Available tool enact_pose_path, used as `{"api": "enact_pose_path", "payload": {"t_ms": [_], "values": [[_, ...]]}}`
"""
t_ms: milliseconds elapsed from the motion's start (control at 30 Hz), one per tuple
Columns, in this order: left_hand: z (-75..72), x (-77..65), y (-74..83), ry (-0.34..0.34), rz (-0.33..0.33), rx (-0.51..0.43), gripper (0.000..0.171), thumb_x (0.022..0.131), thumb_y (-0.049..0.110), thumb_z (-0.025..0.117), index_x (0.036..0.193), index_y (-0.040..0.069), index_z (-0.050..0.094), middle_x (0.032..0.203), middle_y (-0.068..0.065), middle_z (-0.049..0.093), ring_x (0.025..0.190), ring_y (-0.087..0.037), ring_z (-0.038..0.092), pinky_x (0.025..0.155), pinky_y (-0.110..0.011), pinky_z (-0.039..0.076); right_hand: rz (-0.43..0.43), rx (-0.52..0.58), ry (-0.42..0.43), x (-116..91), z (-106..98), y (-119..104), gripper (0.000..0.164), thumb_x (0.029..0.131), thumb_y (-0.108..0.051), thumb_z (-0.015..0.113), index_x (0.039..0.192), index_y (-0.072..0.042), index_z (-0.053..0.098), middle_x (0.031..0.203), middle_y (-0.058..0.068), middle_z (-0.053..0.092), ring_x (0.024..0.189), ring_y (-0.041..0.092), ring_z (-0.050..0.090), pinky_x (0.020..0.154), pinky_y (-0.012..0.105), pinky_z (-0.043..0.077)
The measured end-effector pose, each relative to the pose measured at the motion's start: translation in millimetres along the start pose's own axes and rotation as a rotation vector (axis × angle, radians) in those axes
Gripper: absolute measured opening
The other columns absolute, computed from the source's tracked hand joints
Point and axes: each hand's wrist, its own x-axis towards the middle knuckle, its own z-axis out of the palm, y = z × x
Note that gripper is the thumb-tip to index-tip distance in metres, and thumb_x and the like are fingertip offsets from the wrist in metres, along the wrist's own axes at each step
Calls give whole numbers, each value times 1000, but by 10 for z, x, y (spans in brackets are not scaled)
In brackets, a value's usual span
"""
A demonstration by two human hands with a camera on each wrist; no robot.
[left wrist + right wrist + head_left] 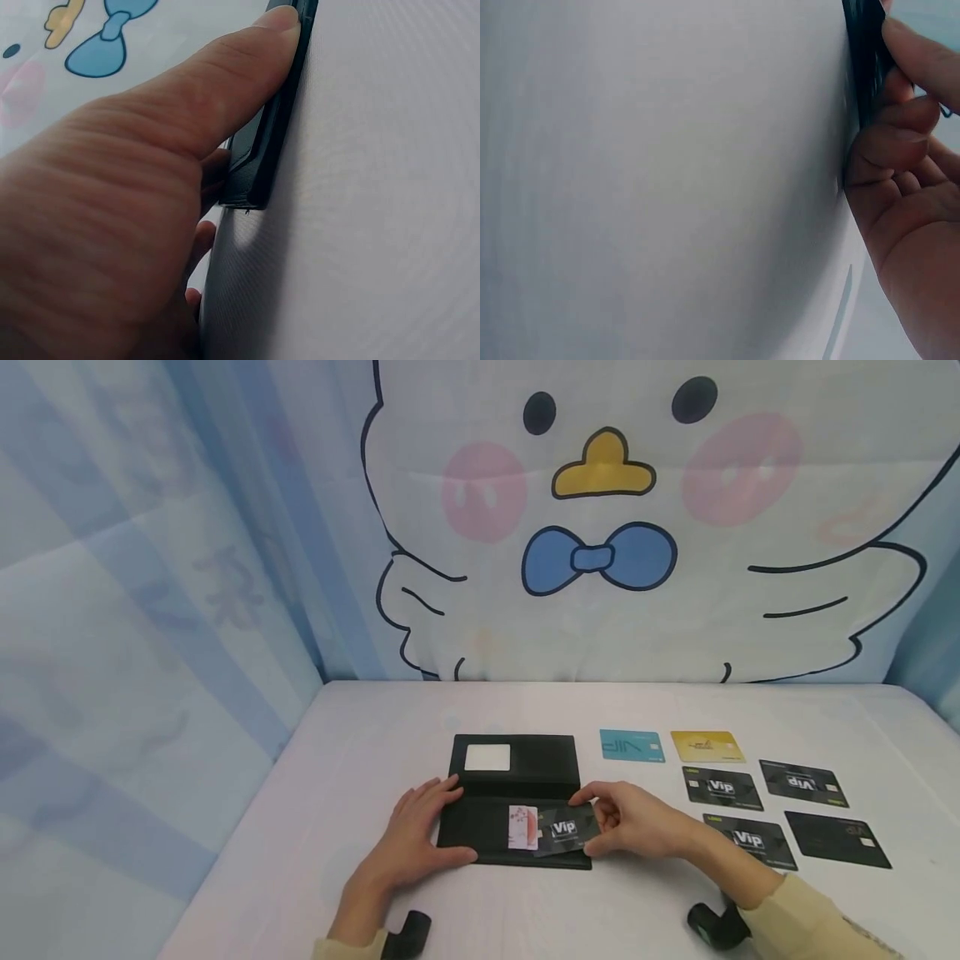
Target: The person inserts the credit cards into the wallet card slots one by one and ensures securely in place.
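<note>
A black wallet lies opened flat on the table, its upper flap bearing a white rectangular patch. My left hand rests on the wallet's left side with fingers extended; in the left wrist view the thumb lies along its near edge. Between thumb and fingers, my right hand pinches the right end of a black VIP card. That card lies slightly tilted over the wallet's lower half. Its left end meets a pink-and-white printed slip.
Right of the wallet lie a teal card, a gold card and several black cards, including a plain-looking one. My right forearm partly covers one black VIP card. A cartoon-printed curtain hangs behind the white table.
</note>
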Motion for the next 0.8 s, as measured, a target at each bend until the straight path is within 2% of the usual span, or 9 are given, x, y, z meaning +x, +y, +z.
{"api": "enact_pose_path", "payload": {"t_ms": [200,567,800], "values": [[-15,12,0,-3,4,-8,86,76,49,85,145,10,53,160,-4,38,150,-30,23,122,-55,6,-7,5,-14,-3,-15,0,55,80,-10,84,128,3,60,70,-1,51,61,13,47,55,24,34],[-25,-2,19,-12,-6,-2,86,76,48,86,145,10,53,160,-5,38,149,-31,23,122,-56,7,-3,-44,56,4,52,-72,59,77,-10,86,127,6,60,68,-2,52,60,13,49,55,24,36],[-34,2,26,-17,2,-13,85,76,45,86,145,9,53,159,-5,38,149,-31,23,122,-55,6,-25,-88,71,13,55,-76,58,77,-9,86,128,3,61,69,-2,50,61,13,48,55,25,36]]}}
